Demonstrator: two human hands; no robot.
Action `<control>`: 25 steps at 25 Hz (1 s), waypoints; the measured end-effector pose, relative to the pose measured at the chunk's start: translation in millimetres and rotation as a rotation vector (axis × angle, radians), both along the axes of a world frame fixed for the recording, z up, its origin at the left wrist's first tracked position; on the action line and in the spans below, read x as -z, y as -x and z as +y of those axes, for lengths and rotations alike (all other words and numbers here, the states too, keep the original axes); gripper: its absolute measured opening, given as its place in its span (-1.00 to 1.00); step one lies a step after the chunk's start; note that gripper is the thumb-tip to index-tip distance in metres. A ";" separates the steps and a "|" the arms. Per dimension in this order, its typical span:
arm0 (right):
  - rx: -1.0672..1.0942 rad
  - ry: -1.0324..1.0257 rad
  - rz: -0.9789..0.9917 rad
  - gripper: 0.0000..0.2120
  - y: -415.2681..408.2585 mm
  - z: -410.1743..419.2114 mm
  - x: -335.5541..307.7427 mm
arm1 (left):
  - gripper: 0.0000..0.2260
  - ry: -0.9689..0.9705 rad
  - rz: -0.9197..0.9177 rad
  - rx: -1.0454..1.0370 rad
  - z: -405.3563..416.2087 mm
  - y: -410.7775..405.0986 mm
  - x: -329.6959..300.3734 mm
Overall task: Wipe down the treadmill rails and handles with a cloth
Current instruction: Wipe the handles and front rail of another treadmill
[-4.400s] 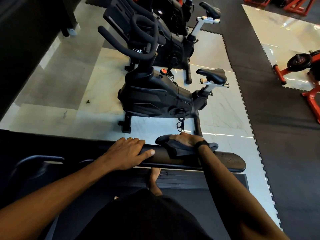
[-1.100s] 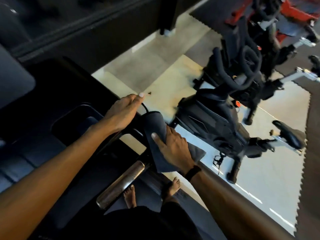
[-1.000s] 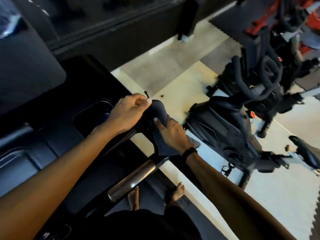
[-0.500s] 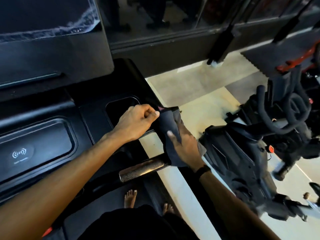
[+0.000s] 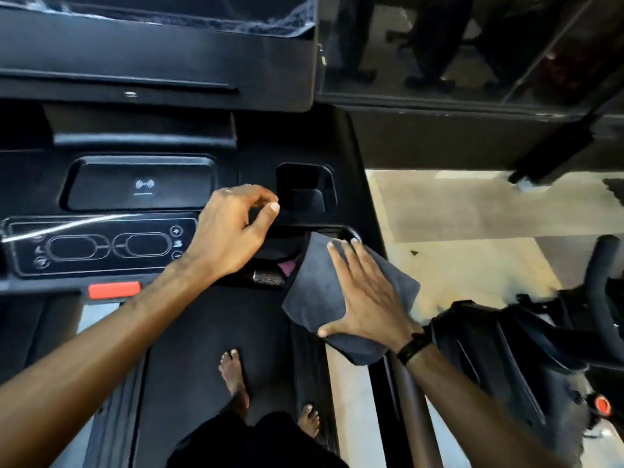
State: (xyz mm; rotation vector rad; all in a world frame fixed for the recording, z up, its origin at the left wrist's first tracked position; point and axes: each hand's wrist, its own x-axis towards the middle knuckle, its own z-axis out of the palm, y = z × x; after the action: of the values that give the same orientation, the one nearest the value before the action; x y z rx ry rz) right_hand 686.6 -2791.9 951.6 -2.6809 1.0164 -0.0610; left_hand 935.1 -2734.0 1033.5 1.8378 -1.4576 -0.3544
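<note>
I stand barefoot on the black treadmill belt [image 5: 216,332], facing its console [image 5: 111,244]. My right hand [image 5: 364,295] lies flat, fingers straight, pressing a dark grey cloth [image 5: 317,292] onto the front end of the right handrail [image 5: 412,407], where the rail meets the console. The cloth drapes over that corner and hides it. My left hand [image 5: 233,234] hovers just left of the cloth above the console edge, fingers loosely curled and holding nothing. A short metallic grip sensor [image 5: 268,278] shows below it.
The console has a wireless-charging tray [image 5: 141,185], a cup holder [image 5: 305,192], a button panel and a red stop tab [image 5: 114,289]. A black exercise bike [image 5: 526,359] stands close on the right over pale tiled floor [image 5: 452,231]. Dark glass wall ahead.
My view swung left from the bikes to the console. My left hand let go of the cloth's edge and lifted away. My right hand flattened on the cloth at the rail's front corner.
</note>
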 end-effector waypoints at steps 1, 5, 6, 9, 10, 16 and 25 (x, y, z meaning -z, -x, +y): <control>-0.014 0.060 0.012 0.08 -3.2 -4.8 4.6 | -0.73 0.017 -0.081 -0.025 10.4 -9.3 -2.0; -0.057 0.115 0.068 -0.38 -31.9 -6.5 7.1 | -0.70 -0.034 -0.274 -0.164 45.4 -48.2 -6.1; -0.073 0.107 0.087 -0.42 -38.5 -5.8 4.8 | -0.68 -0.057 -0.306 -0.187 51.4 -52.1 -6.4; -0.065 0.081 0.118 -0.48 -53.8 -3.6 -2.2 | -0.64 -0.089 -0.363 -0.193 63.7 -61.1 -7.2; -0.064 0.090 0.106 -0.48 -59.1 0.0 -2.5 | -0.63 -0.084 -0.367 -0.193 65.7 -64.9 -8.4; -0.101 0.226 -0.033 -0.52 -102.2 19.9 3.6 | -0.66 -0.065 -0.367 -0.151 78.2 -86.0 -12.6; -0.083 0.235 0.061 -0.52 -175.1 50.3 -13.7 | -0.42 -0.232 -0.554 -0.120 83.2 -81.4 -4.1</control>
State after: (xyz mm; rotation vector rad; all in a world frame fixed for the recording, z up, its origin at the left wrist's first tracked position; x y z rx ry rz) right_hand 861.7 -2741.6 965.3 -2.9509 0.9687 -0.0878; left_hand 1016.4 -2650.8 1037.6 2.3230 -1.7071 0.0606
